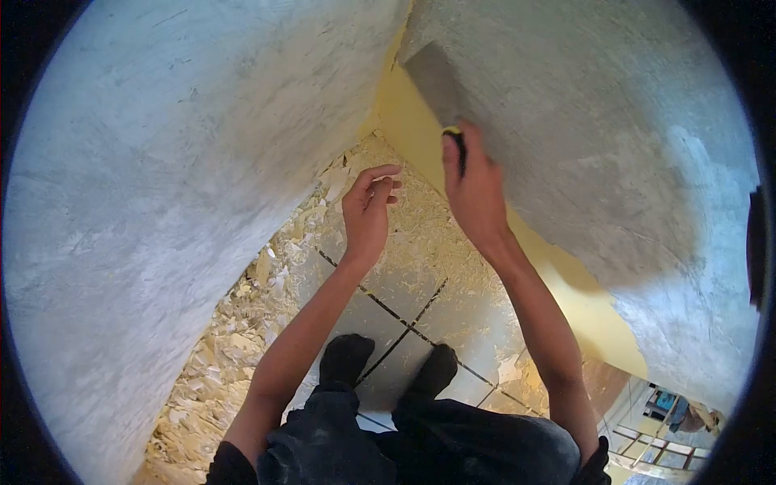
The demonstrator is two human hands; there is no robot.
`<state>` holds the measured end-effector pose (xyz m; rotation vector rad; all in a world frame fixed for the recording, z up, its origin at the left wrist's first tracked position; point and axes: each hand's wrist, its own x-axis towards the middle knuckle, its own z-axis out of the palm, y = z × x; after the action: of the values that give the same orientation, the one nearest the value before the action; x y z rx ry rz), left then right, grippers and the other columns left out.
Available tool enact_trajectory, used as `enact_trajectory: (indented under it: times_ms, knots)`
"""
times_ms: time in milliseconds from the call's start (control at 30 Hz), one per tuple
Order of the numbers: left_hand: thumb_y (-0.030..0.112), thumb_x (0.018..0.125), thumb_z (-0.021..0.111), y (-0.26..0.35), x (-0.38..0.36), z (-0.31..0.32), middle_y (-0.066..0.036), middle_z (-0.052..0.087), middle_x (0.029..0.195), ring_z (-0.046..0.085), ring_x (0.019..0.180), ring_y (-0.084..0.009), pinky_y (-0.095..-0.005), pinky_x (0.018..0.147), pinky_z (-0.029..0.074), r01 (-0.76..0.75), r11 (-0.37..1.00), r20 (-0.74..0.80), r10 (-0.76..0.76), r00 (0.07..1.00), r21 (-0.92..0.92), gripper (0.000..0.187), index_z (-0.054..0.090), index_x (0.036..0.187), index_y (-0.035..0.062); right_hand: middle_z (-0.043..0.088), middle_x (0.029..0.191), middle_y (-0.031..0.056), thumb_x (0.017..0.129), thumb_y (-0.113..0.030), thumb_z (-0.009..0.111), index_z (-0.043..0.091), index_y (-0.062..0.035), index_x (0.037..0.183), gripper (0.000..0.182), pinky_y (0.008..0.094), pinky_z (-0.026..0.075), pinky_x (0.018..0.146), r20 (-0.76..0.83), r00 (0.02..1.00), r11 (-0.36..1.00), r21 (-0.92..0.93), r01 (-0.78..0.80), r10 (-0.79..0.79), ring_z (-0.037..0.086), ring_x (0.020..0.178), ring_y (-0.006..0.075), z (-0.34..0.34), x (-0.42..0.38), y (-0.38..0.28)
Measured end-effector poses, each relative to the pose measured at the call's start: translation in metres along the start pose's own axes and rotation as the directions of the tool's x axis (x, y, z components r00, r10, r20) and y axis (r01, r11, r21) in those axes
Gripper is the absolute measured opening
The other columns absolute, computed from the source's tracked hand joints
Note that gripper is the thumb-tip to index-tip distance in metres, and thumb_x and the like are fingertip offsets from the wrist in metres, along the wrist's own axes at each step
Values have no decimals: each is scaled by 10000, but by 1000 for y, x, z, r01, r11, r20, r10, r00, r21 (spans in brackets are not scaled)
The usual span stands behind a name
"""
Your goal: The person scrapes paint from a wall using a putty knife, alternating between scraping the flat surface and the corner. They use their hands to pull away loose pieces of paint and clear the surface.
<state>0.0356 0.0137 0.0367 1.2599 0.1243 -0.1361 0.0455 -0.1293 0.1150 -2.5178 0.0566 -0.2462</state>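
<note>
My right hand point(477, 190) is wrapped round the black and yellow handle of a wide scraper point(435, 77). Its blade lies against the right wall point(582, 121), close to the corner, at the border between bare grey surface and a strip of yellow paint point(416, 121). My left hand point(368, 214) hangs in the air left of the yellow strip, fingers loosely curled and apart, with nothing visible in it.
Left of me rises a scraped grey-white wall point(178, 162). Peeled paint flakes point(218, 356) heap along its foot, and finer yellow scraps cover the tiled floor point(404, 303). My feet stand on the tiles. A rack with items point(667, 408) is at lower right.
</note>
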Motion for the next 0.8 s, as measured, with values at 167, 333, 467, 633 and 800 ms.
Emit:
enact_trajectory:
  times_ms: [167,333,467,633,800]
  knots:
    - [54,942,491,-1,-2,4,-28,649,987,615,917,-121,-272,756,481,44,999,2,-44,999,14,215,659,1076,58,643,815,249,986,-145,514,442,-41,1252,295,438,505,573,-348,933,977,149,152,-92,646,679,412,-10,8,-18]
    - [49,939,492,-3,-4,5,-32,652,984,617,924,-125,-275,754,482,37,999,22,-37,999,12,218,659,1078,54,647,824,247,982,-158,513,436,-43,1243,296,452,522,561,-314,938,986,26,163,-147,645,682,424,26,14,4]
    - [51,941,493,-1,-3,0,-38,658,994,619,927,-127,-277,757,486,17,1000,27,-17,999,10,220,660,1085,51,649,870,252,977,-162,501,446,-51,1226,278,493,535,584,-135,986,995,-32,93,-96,643,697,439,26,6,3]
    - [110,964,494,-2,-3,0,-36,662,1067,632,951,-147,-298,776,497,1,999,34,-2,999,41,217,660,1091,51,651,868,259,982,-171,483,448,-36,1215,272,525,523,632,-13,999,999,-29,45,-45,641,716,453,41,-10,29]
    - [111,964,496,-4,-4,-1,-35,661,1066,633,948,-151,-299,775,497,2,999,35,-3,999,34,215,665,1083,53,653,809,260,984,-202,473,474,-19,1196,280,531,511,670,109,992,997,-53,-51,57,640,746,460,5,7,0]
